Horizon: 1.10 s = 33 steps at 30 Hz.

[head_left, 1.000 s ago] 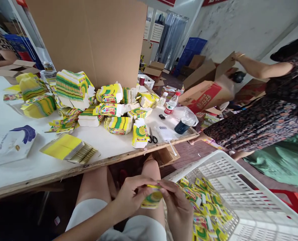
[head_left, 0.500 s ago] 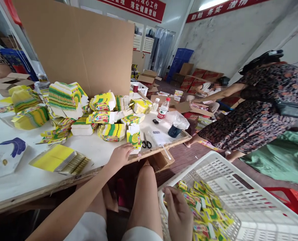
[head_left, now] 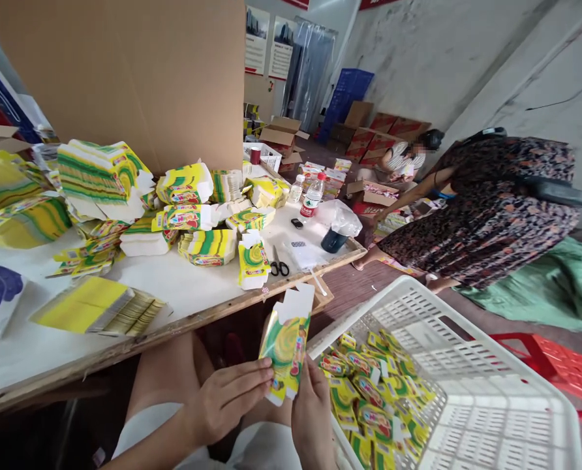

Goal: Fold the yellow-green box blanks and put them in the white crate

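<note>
Between my two hands, above my lap, is a yellow and green printed carton [head_left: 287,339] with white flaps standing up at its top end. My left hand [head_left: 232,395] pinches its left side near the bottom. On the right edge, my right hand [head_left: 313,414] grips it, with the thumb along the side. To the right stands a white plastic basket [head_left: 496,352] holding many yellow and green cartons [head_left: 369,391]. Several stacks of flattened cartons [head_left: 207,247] lie on the table, and a small pile [head_left: 254,260] sits at its near edge.
Black-handled scissors [head_left: 280,267], a water bottle [head_left: 312,196] and a dark cup with a plastic bag [head_left: 334,240] are on the white table [head_left: 183,287]. A red stool [head_left: 560,359] is beyond the basket. Two other people [head_left: 481,196] bend or sit near boxes at the back right.
My left hand has come from the small pile at the table edge to my lap with a carton. My right hand has moved left from the basket rim and now grips that carton too.
</note>
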{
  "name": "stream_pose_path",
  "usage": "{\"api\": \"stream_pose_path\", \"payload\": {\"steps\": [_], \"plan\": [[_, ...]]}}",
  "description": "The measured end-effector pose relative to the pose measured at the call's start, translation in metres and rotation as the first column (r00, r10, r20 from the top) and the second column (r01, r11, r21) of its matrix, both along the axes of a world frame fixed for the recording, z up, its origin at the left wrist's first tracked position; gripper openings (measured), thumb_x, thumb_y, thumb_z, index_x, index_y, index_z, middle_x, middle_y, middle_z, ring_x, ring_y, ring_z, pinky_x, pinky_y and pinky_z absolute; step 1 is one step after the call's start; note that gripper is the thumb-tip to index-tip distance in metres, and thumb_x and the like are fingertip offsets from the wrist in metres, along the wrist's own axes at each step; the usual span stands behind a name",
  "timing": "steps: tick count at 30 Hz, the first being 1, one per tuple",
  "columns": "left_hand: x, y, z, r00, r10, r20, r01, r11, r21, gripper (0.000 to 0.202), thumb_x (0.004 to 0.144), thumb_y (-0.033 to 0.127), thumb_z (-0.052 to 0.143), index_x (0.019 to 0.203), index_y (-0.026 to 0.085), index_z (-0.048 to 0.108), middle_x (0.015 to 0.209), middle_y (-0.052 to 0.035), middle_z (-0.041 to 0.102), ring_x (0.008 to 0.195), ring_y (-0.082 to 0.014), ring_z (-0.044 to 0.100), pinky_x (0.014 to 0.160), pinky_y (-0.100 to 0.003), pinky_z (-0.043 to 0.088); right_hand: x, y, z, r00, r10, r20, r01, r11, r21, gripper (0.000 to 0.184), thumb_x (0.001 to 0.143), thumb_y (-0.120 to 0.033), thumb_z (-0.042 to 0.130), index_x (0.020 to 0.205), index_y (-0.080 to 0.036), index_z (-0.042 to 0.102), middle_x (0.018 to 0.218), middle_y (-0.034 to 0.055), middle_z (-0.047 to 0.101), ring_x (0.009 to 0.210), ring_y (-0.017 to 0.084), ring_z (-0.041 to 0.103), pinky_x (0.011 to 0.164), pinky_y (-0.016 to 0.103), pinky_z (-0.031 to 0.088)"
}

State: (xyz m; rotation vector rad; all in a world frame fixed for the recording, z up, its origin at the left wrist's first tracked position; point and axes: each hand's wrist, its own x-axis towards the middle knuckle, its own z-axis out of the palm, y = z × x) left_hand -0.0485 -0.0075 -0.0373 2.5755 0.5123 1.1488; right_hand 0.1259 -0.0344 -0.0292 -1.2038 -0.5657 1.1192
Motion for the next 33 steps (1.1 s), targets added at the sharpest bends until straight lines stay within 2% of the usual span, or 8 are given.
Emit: {"api": "stream_pose_path", "payload": {"steps": [3,6,8,11,14,17,21,33], "plan": [[0.002,0.001,-0.001,1.0,-0.005,-0.006,0.005,0.999,-0.033,0.055,0.094,0.002,0.053,0.146,0.017,0.045,0.127,-0.0122,0.072,0.129,-0.0263,0.06,0.108,-0.04,0.054,0.003,-0.007,-0.012,0.985,-0.137,0.109,0.136,0.991,0.01,0.037,0.082,-0.059,0.066,0.088,-0.024,0.078,0.092,0.0069,0.081,0.08,0.025,0.076,0.068,0.033,0.062],[0.004,0.001,-0.001,0.995,0.0,0.104,0.019,0.985,-0.173,0.048,0.094,0.009,0.058,0.14,0.023,0.055,0.135,-0.011,0.067,0.134,-0.0264,0.055,0.114,-0.041,0.047,0.006,-0.008,-0.008,0.979,-0.012,0.201,0.009,1.0,0.014,0.037,0.078,-0.055,0.074,0.092,-0.021,0.077,0.093,0.0072,0.08,0.089,0.026,0.074,0.076,0.034,0.061],[0.007,0.002,0.002,0.94,0.132,0.316,0.008,0.914,-0.405,0.044,0.094,0.021,0.061,0.138,0.026,0.056,0.144,-0.0108,0.059,0.139,-0.0275,0.049,0.116,-0.042,0.044,0.004,-0.007,0.001,0.978,0.118,0.171,-0.121,0.993,0.007,0.036,0.08,-0.053,0.074,0.094,-0.02,0.074,0.093,0.0078,0.08,0.088,0.026,0.074,0.076,0.035,0.06],[0.011,0.006,0.015,0.76,0.386,0.523,0.236,0.586,-0.776,0.05,0.092,0.043,0.063,0.138,0.026,0.056,0.141,-0.0122,0.062,0.136,-0.0301,0.052,0.112,-0.044,0.046,-0.009,-0.005,0.011,0.966,0.26,0.005,-0.26,0.965,0.03,0.029,0.082,-0.045,0.075,0.099,-0.022,0.067,0.094,0.0066,0.079,0.085,0.025,0.074,0.075,0.035,0.059],[0.011,0.01,0.028,0.712,0.386,0.586,0.554,0.205,-0.807,0.058,0.083,0.056,0.068,0.129,0.021,0.066,0.124,-0.0142,0.072,0.123,-0.0338,0.063,0.104,-0.045,0.052,-0.024,-0.005,0.011,0.938,0.312,-0.153,-0.309,0.95,0.042,0.028,0.082,-0.04,0.077,0.1,-0.027,0.061,0.087,0.0027,0.079,0.08,0.023,0.075,0.067,0.032,0.059],[0.007,0.008,0.029,0.699,0.393,0.598,0.638,0.036,-0.769,0.055,0.077,0.057,0.074,0.116,0.019,0.073,0.111,-0.0135,0.077,0.109,-0.0328,0.07,0.097,-0.042,0.055,-0.034,-0.005,0.003,0.944,0.296,-0.147,-0.293,0.955,0.043,0.029,0.079,-0.042,0.078,0.098,-0.026,0.063,0.096,0.0044,0.079,0.087,0.025,0.075,0.069,0.033,0.061],[0.005,0.006,0.023,0.683,0.441,0.583,0.641,0.023,-0.768,0.048,0.079,0.057,0.072,0.109,0.019,0.077,0.101,-0.0127,0.08,0.098,-0.0295,0.074,0.089,-0.039,0.057,-0.038,-0.005,-0.01,0.983,0.186,0.01,-0.186,0.98,0.07,0.033,0.079,-0.046,0.078,0.1,-0.022,0.07,0.111,0.0094,0.077,0.103,0.027,0.072,0.087,0.038,0.059],[0.011,0.008,0.012,0.753,0.544,0.37,0.339,0.162,-0.927,0.048,0.079,0.059,0.071,0.092,0.013,0.071,0.086,-0.0077,0.077,0.073,-0.0193,0.069,0.061,-0.024,0.052,-0.036,-0.006,0.006,0.943,0.233,0.238,-0.226,0.972,-0.059,0.033,0.079,-0.049,0.075,0.08,-0.017,0.071,0.074,0.006,0.076,0.067,0.022,0.07,0.06,0.031,0.059]]}}
